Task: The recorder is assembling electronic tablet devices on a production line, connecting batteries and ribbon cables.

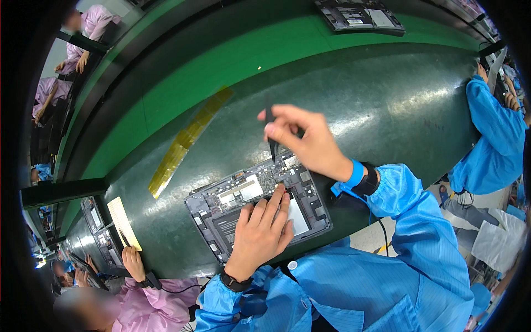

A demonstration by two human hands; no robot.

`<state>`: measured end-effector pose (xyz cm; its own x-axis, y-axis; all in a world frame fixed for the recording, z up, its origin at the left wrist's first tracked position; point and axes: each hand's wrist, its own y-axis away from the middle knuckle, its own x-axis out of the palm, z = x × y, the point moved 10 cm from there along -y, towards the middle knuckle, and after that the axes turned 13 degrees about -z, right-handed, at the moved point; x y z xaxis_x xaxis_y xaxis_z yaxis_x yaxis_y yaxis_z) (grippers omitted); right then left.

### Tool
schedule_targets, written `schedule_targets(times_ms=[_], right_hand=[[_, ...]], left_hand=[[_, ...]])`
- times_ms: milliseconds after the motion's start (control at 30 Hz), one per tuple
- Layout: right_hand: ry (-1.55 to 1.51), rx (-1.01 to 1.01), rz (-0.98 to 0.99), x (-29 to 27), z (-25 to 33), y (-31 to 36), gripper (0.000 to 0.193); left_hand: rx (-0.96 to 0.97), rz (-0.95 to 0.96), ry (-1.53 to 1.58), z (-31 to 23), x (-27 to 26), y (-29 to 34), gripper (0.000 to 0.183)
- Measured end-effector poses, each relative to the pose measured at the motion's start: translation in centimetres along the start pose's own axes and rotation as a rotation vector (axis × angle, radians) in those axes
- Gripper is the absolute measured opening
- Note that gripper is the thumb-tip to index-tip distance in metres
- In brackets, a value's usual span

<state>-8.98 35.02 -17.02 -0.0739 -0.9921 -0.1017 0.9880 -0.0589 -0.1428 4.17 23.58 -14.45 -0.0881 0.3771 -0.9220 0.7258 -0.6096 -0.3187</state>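
Note:
An opened laptop base (212, 195) lies on the green work surface in front of me, its circuit board and battery bare. My left hand (262, 231) rests on it with fingers stretched out, the fingertips touching near the lower edge of the circuit board (265, 178). Pinched between thumb and finger of my right hand (310, 139) is a pair of black tweezers (272, 145), pointing down. Their tip is at the board's far edge; whether it touches a part is too small to tell. A blue wrist strap (354, 174) circles my right wrist.
Strips of yellow transparent tape (191, 138) lie on the bench (387, 94) beyond the laptop. Another opened laptop base (359, 16) sits at the far side. A co-worker in pink at left holds a pen over a yellow sheet (123, 221); a blue-sleeved co-worker (492, 133) is at right.

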Motion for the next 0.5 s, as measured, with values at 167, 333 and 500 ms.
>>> schedule_targets(times_ms=[167,333,500], right_hand=[[-0.123,-0.04,-0.02,-3.2,1.3,1.2,0.021],[-0.089,0.017,0.122,-4.9,-0.8,5.2,0.021],[-0.06,0.011,0.199,-4.4,-1.0,5.3,0.019]], left_hand=[[0.009,-0.049,-0.022,0.5,-0.2,0.7,0.05],[-0.03,-0.063,-0.018,0.8,-0.6,0.8,0.048],[-0.04,-0.056,-0.006,0.9,-0.6,0.8,0.048]])
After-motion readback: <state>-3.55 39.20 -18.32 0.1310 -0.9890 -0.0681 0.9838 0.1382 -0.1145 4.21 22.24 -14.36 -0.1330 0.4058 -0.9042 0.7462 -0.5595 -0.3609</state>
